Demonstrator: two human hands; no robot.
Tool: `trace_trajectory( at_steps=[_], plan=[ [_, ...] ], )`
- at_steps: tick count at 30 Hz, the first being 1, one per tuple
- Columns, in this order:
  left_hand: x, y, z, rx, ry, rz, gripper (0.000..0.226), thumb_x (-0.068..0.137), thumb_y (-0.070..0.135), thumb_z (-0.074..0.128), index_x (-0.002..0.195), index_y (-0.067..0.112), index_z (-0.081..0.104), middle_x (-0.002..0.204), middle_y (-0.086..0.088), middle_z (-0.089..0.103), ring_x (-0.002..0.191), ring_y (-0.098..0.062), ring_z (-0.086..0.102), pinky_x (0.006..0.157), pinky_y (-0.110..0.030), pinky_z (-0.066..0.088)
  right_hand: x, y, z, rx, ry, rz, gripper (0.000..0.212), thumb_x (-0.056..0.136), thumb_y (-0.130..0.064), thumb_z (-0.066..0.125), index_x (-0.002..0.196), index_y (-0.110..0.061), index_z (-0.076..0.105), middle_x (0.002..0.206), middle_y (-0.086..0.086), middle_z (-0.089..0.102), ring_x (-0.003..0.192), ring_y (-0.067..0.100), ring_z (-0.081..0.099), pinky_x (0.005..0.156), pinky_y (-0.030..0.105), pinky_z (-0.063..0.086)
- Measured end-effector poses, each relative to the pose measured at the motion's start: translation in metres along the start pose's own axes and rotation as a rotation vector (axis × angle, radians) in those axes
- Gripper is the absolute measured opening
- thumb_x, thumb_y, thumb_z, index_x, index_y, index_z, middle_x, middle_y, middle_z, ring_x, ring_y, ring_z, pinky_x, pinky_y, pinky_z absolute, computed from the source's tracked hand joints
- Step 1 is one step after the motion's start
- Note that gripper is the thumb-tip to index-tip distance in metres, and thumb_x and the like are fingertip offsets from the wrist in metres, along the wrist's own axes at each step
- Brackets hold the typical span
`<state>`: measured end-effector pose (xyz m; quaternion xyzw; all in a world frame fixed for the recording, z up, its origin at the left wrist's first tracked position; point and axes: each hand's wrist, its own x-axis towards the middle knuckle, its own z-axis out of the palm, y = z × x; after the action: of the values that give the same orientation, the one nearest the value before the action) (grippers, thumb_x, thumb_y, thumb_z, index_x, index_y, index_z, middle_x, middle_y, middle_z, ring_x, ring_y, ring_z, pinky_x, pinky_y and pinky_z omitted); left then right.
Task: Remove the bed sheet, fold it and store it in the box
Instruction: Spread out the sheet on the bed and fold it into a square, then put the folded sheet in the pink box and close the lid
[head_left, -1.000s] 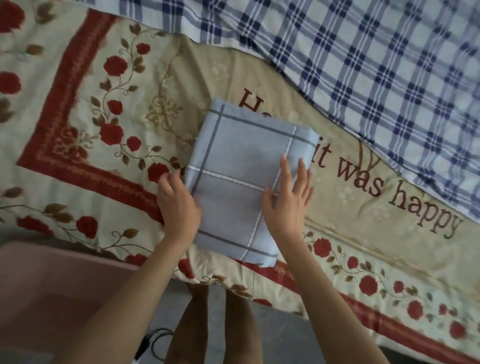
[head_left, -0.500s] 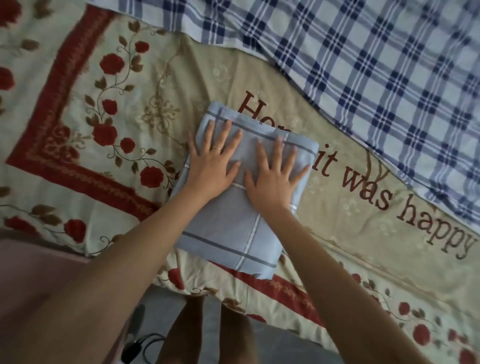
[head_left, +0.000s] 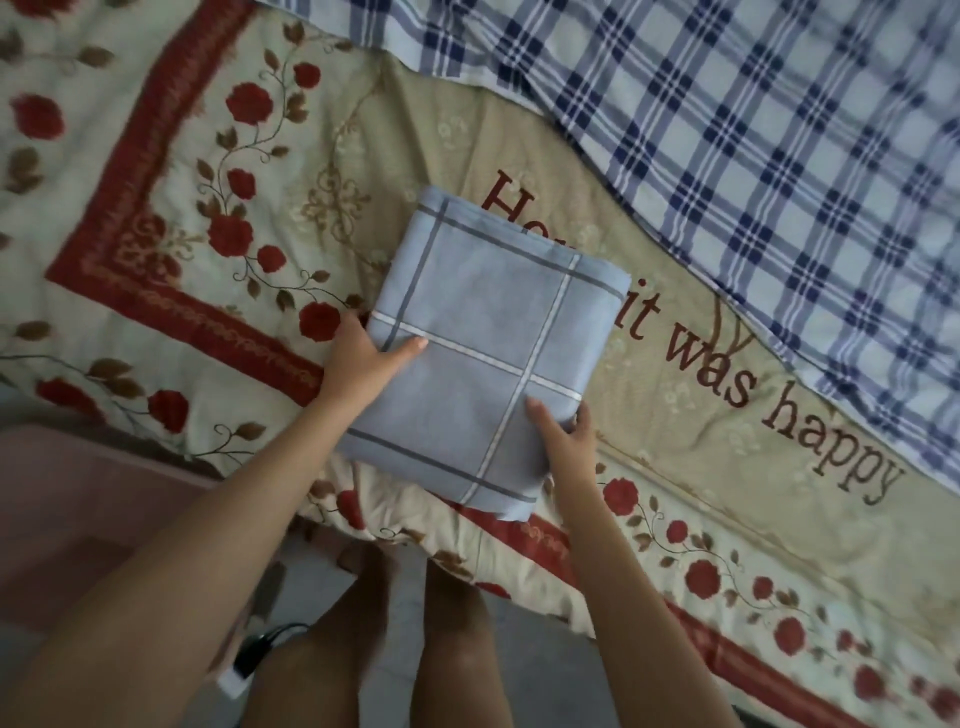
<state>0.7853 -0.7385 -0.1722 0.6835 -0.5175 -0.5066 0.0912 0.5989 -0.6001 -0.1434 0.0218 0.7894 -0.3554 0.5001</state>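
Note:
The folded bed sheet (head_left: 483, 343), pale blue with grey and white lines, lies as a thick square bundle near the bed's front edge. My left hand (head_left: 363, 358) grips its left side, thumb on top and fingers tucked under. My right hand (head_left: 563, 434) grips its lower right side the same way, thumb on top. A pink box (head_left: 78, 519) stands on the floor at the lower left, below the bed edge.
A floral quilt (head_left: 156, 234) with red roses and lettering covers the bed. A blue-and-white plaid cloth (head_left: 753, 156) lies across the upper right. My legs (head_left: 395, 623) stand at the bed edge; a dark cable (head_left: 260, 644) lies on the floor.
Both hands left the top of the bundle, where they pressed flat, and moved to its left and right sides, now gripping the edges.

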Motion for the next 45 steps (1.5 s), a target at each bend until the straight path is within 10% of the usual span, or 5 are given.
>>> trace_trajectory(
  at_steps=[11,23,29,37,45],
  plan=[
    [-0.072,-0.058,-0.102,-0.685,-0.149,-0.214,0.058,0.067,0.035,0.079,0.118,0.016,0.061,0.110,0.002,0.067,0.092,-0.012,0.067,0.079,-0.025,0.052,-0.085,-0.033,0.054,-0.299,-0.183,-0.402,0.052,0.075,-0.031,0.076,0.121,-0.019,0.053,0.107,-0.004,0.067,0.091,0.009,0.067,0.069,0.023,0.056],
    [-0.232,-0.383,-0.199,-1.162,0.469,-0.621,0.043,0.086,0.029,0.064,0.123,0.009,0.058,0.118,-0.005,0.063,0.102,-0.021,0.062,0.085,-0.029,0.048,-0.176,0.145,0.350,-1.348,-0.868,-0.737,0.060,0.084,-0.035,0.069,0.129,-0.008,0.039,0.122,0.008,0.057,0.109,0.026,0.056,0.082,0.029,0.042],
    [-0.184,-0.481,-0.164,-1.067,0.689,-0.668,0.099,0.057,0.070,0.072,0.134,0.011,0.050,0.134,-0.003,0.053,0.118,-0.018,0.053,0.106,-0.036,0.039,-0.138,0.245,0.440,-1.420,-0.863,-0.734,0.050,0.089,-0.021,0.064,0.129,-0.004,0.040,0.127,0.015,0.055,0.113,0.031,0.055,0.080,0.025,0.041],
    [-0.117,-0.554,-0.109,-0.950,0.807,-0.695,0.067,0.079,0.028,0.074,0.132,0.000,0.044,0.130,-0.011,0.053,0.119,-0.024,0.051,0.094,-0.028,0.041,-0.071,0.319,0.451,-1.389,-0.744,-0.855,0.048,0.092,-0.016,0.060,0.132,-0.005,0.036,0.131,0.012,0.049,0.117,0.026,0.051,0.093,0.026,0.040],
    [-0.102,-0.517,-0.054,0.115,0.148,-0.607,0.079,0.090,0.022,0.053,0.150,0.009,0.002,0.156,-0.018,-0.007,0.144,-0.034,-0.005,0.116,-0.048,-0.001,-0.032,0.353,0.418,-2.466,-0.890,-1.221,0.081,0.090,0.001,0.045,0.151,-0.030,0.002,0.157,0.016,0.001,0.143,0.034,0.015,0.112,0.042,0.023]
  ],
)
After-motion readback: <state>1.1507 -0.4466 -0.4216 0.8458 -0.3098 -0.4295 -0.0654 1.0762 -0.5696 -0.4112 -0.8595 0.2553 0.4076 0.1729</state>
